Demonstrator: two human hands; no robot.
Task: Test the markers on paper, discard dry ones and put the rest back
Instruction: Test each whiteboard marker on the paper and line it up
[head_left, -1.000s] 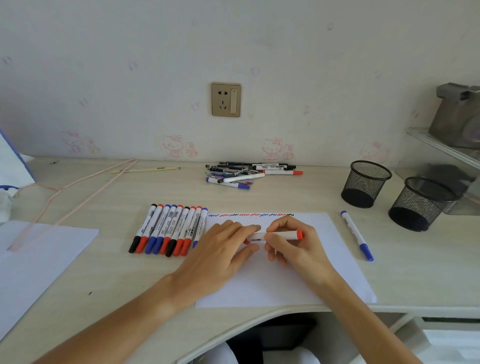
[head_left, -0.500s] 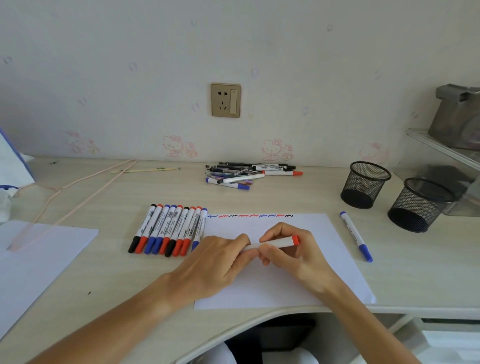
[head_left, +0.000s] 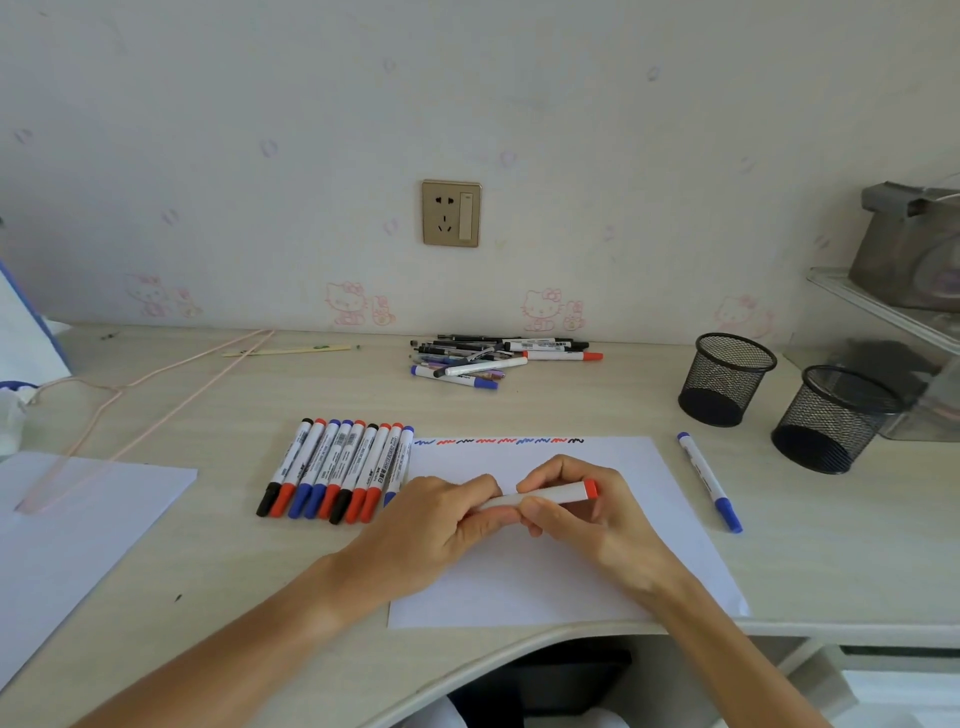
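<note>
Red shows at the right end of the marker (head_left: 550, 494) that both hands hold just above the white sheet of paper (head_left: 665, 525), near the middle of the desk (head_left: 831, 561). The right hand (head_left: 587, 512) has its fingers and thumb curled round the white barrel, while the left hand (head_left: 436, 525) grips the marker's other end, which its fingers cover, so whether a cap sits there cannot be told. The marker lies nearly level, tilted slightly up toward its red end. Along the top edge of the paper runs a line of short test squiggles (head_left: 498, 441) in blue, red and black. Just left of the paper, a row of markers (head_left: 337, 470) lies side by side, touching one another, with black, red and blue caps pointing toward the person. A single blue marker (head_left: 709, 480) lies on the desk to the right of the paper, apart from it. Farther back, near the wall, sits a loose pile of pens and markers (head_left: 498, 358). Two black mesh cups (head_left: 727, 379) stand at the right, close to each other. Another white sheet (head_left: 67, 525) lies at the left edge of the desk.
</note>
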